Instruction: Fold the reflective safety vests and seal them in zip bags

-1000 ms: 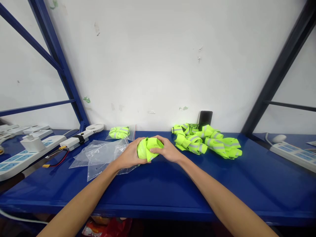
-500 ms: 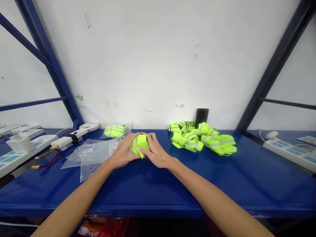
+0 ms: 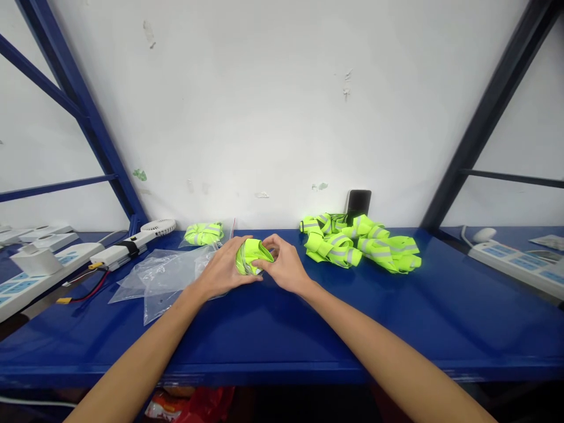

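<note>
A neon-yellow reflective strap [image 3: 253,254], bundled into a compact roll, is held between my two hands just above the blue table. My left hand [image 3: 224,265] wraps round its left side, fingers behind and thumb below. On the right side, my right hand [image 3: 284,262] pinches an edge of the roll between thumb and fingers. Clear plastic bags [image 3: 163,276] lie flat to the left, partly behind my left forearm. Behind them rests another yellow bundle [image 3: 203,233] in a clear bag. Several loosely coiled yellow reflective straps [image 3: 361,242] are piled to the right.
The blue table [image 3: 264,335] meets a white wall. A dark phone-like device [image 3: 358,202] leans there behind the pile. On the left are a white handheld fan [image 3: 158,227], a battery lead [image 3: 90,291] and a power strip [image 3: 57,267]; another power strip [image 3: 522,264] lies right.
The roll has been turned in my hands, and its loose flap no longer hangs down in front. My right hand has shifted slightly right, its fingers now pinching the edge.
</note>
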`<state>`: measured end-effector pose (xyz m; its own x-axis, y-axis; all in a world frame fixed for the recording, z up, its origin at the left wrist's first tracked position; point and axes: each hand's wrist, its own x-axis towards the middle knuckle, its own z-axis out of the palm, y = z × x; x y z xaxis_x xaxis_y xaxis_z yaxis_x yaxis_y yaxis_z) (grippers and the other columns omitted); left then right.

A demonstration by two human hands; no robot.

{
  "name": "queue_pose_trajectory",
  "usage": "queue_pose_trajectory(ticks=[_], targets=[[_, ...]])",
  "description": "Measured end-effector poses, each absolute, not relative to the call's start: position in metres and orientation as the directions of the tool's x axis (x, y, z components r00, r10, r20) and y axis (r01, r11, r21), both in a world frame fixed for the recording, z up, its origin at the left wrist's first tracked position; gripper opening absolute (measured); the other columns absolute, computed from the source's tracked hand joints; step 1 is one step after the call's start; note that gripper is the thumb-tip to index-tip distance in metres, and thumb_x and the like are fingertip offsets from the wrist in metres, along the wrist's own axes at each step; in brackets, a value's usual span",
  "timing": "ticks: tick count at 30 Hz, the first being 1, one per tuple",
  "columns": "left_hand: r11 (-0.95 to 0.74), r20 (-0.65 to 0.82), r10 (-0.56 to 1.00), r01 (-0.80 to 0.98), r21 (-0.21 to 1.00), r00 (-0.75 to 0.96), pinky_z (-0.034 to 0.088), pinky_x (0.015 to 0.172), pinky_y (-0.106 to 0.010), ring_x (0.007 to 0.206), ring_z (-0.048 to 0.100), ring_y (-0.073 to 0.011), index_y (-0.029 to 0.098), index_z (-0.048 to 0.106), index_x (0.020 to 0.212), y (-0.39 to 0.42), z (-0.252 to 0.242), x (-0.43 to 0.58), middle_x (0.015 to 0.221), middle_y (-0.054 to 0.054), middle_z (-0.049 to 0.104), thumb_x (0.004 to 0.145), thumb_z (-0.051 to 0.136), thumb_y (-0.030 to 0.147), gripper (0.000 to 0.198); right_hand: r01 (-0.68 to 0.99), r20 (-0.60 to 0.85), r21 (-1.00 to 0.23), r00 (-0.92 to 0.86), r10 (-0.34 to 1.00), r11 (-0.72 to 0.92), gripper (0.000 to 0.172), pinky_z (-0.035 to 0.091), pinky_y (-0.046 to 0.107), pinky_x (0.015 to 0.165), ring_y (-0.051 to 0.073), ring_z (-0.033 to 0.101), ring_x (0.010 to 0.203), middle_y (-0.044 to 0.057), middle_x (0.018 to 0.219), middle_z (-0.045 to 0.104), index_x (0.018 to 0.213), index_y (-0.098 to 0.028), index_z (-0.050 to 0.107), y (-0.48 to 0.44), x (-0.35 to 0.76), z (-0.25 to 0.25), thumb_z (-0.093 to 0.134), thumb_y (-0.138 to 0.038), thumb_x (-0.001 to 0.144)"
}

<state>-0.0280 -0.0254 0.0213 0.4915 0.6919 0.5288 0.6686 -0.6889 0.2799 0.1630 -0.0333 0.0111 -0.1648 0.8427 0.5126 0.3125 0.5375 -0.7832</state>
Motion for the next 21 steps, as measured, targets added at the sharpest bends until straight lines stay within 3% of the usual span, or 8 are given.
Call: queue_pose_trajectory(ticks=[6, 9, 12, 15, 21], targets=[[-0.682, 0.500, 0.681, 0.712, 0.168, 0.535, 0.041, 0.097, -0.043, 0.114, 0.054, -0.0308, 0.021, 0.043, 0.133, -0.024, 0.025, -0.025, 0.124, -0.011, 0.058, 0.068, 0.069, 0.055, 0.077, 0.367, 0.432, -0.807, -0.164, 0.887, 0.462, 0.025, 0.037, 0.024, 0.055, 0.013, 0.049, 0.056, -0.004, 0.066, 0.055, 0.074, -0.021, 0.050, -0.032, 0.151, 0.007, 0.069, -0.036, 0.068], [-0.719, 0.479, 0.623, 0.694, 0.040, 0.618, 0.040, 0.097, -0.042, 0.111, 0.056, -0.0301, 0.021, 0.046, 0.131, -0.025, 0.030, -0.019, 0.121, -0.010, 0.059, 0.069, 0.068, 0.043, 0.070, 0.392, 0.484, -0.757, -0.203, 0.851, 0.524, 0.021, 0.037, 0.024, 0.059, 0.012, 0.050, 0.061, -0.003, 0.068, 0.054, 0.065, -0.020, 0.047, -0.031, 0.150, 0.007, 0.067, -0.026, 0.067], [-0.735, 0.410, 0.594, 0.674, -0.073, 0.692, 0.041, 0.093, -0.040, 0.104, 0.059, -0.0286, 0.021, 0.051, 0.127, -0.028, 0.034, -0.012, 0.112, -0.009, 0.062, 0.071, 0.064, 0.034, 0.059, 0.392, 0.428, -0.758, -0.305, 0.851, 0.521, 0.014, 0.033, 0.023, 0.056, 0.011, 0.046, 0.056, -0.003, 0.058, 0.050, 0.059, -0.019, 0.049, -0.029, 0.153, 0.005, 0.059, -0.019, 0.068], [-0.753, 0.353, 0.585, 0.650, -0.098, 0.730, 0.041, 0.089, -0.039, 0.097, 0.061, -0.0271, 0.021, 0.052, 0.126, -0.032, 0.038, -0.006, 0.102, -0.008, 0.064, 0.075, 0.062, 0.040, 0.055, 0.321, 0.365, -0.791, -0.437, 0.822, 0.521, 0.025, 0.027, 0.023, 0.051, 0.009, 0.037, 0.049, -0.004, 0.050, 0.041, 0.053, -0.018, 0.046, -0.026, 0.160, 0.002, 0.051, -0.023, 0.077], [-0.772, 0.306, 0.580, 0.629, -0.089, 0.755, 0.041, 0.087, -0.038, 0.092, 0.061, -0.0263, 0.029, 0.025, 0.148, -0.041, 0.049, 0.001, 0.099, -0.006, 0.064, 0.079, 0.060, 0.045, 0.079, 0.157, 0.282, -0.886, -0.566, 0.775, 0.436, 0.031, 0.033, 0.025, 0.052, 0.011, 0.042, 0.049, -0.002, 0.052, 0.048, 0.057, -0.018, 0.047, -0.022, 0.170, -0.004, 0.046, -0.031, 0.085]])
